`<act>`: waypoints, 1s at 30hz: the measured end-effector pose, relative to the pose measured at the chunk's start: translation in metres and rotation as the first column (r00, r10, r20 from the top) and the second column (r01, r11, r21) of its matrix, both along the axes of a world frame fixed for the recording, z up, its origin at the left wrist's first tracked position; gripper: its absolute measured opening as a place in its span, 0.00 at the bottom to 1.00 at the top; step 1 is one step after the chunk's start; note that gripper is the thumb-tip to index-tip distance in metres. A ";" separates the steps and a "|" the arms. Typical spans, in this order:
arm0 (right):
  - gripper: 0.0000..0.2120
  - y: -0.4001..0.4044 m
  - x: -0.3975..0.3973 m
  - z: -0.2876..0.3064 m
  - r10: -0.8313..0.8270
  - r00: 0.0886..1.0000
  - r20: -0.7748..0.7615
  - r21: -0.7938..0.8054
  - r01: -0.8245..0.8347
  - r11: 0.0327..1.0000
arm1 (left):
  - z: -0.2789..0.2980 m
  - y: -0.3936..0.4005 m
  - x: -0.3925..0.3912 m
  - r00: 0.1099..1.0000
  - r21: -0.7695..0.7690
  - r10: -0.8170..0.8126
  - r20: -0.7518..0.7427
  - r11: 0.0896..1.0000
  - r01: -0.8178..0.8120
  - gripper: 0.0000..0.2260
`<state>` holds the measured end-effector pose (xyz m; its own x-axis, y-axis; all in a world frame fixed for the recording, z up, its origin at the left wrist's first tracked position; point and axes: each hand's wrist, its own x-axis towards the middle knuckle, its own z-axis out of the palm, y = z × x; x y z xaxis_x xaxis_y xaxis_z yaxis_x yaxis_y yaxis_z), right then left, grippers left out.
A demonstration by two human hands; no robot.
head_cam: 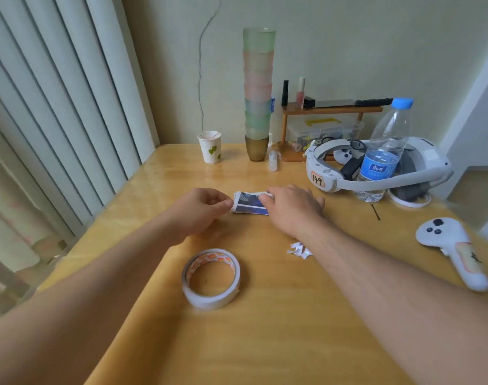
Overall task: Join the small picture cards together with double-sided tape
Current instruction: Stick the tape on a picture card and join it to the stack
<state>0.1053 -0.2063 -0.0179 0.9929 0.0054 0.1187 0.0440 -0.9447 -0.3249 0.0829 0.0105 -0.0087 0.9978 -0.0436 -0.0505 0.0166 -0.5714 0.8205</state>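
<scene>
A small dark-blue picture card (248, 203) with a white border lies on the wooden table (279, 329). My left hand (201, 211) pinches its left edge between thumb and forefinger. My right hand (291, 208) lies flat over the card's right end, fingers pressing down on it and hiding that part. A roll of white double-sided tape (211, 277) lies flat on the table nearer to me, between my forearms. Small torn scraps of white backing paper (300, 250) lie beside my right wrist.
Far side holds a paper cup (210, 147), a tall stack of coloured cups (258, 93), a small wooden shelf (331, 109), a white headset (376, 168) and a water bottle (383, 151). A white controller (454, 251) lies right; a hairpin (375, 212) nearby. Blinds (56, 107) hang left.
</scene>
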 end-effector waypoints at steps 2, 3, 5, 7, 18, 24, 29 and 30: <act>0.15 0.002 -0.026 0.005 0.067 0.994 0.088 0.061 -0.073 0.996 | 0.006 0.015 -0.034 0.993 -0.109 -0.115 0.022 0.987 0.117 0.04; 0.14 0.005 -0.040 0.005 0.101 0.989 0.107 0.116 -0.113 0.987 | 0.007 0.023 -0.051 0.984 -0.124 -0.177 0.030 0.976 0.180 0.08; 0.13 0.013 -0.068 0.005 0.177 0.977 0.120 0.222 -0.200 0.954 | 0.009 0.036 -0.082 0.955 -0.050 -0.296 0.032 0.953 0.298 0.22; 0.15 0.018 -0.090 0.003 0.276 0.955 0.107 0.297 -0.296 0.908 | 0.006 0.045 -0.106 0.917 0.060 -0.399 0.000 0.915 0.398 0.35; 0.45 0.017 -0.145 -0.016 0.509 0.858 -0.068 0.200 -0.488 0.850 | -0.034 0.035 -0.135 0.912 0.253 -0.289 0.291 0.942 0.218 0.43; 0.36 0.021 -0.136 -0.026 0.388 0.918 0.084 0.248 -0.396 0.884 | -0.034 0.034 -0.133 0.919 0.158 -0.169 0.355 0.980 0.119 0.42; 0.39 0.023 -0.135 -0.023 0.290 0.942 0.168 0.364 -0.333 0.870 | -0.025 0.039 -0.119 0.927 0.130 -0.093 0.363 0.990 0.049 0.36; 0.37 0.024 -0.135 -0.023 0.275 0.946 0.170 0.362 -0.320 0.876 | -0.023 0.040 -0.114 0.930 0.142 -0.081 0.359 0.989 0.032 0.33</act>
<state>-0.0293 -0.1820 -0.0405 0.9319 0.2308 0.2798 0.3598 -0.6865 -0.6319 -0.0313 0.0500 -0.0312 0.9449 -0.1181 0.3053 -0.3035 -0.6656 0.6818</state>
